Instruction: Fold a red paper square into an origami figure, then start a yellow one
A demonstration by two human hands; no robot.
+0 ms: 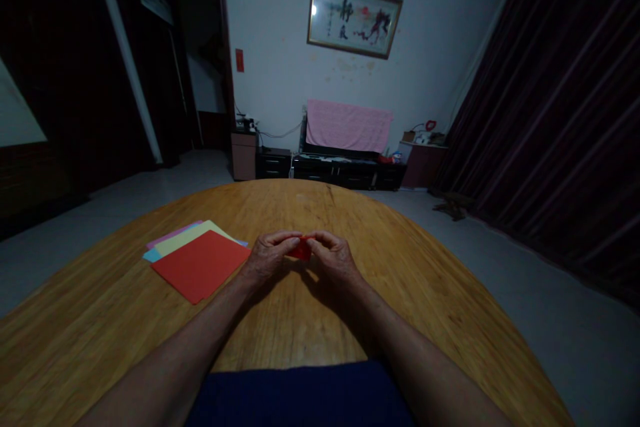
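Left hand (267, 255) and right hand (334, 257) meet at table (425, 280) centre, both pinching a small folded red paper (302, 249) between fingertips. Judged mid-fold: a crease is being pressed. Next move calls for aligned edges and firm pressure; spare coloured sheets (197, 260) lie left.

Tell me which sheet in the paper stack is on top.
The red sheet lies on top, fully visible; the yellow, pink and blue sheets only peek out beneath it.

The room is lying dim and bluish, corners vignetting to near black. A glare spot is shining on the framed picture (354, 17). Wide-angle distortion is bowing the tabletop (400, 280) edges; hands are casting soft shadows.
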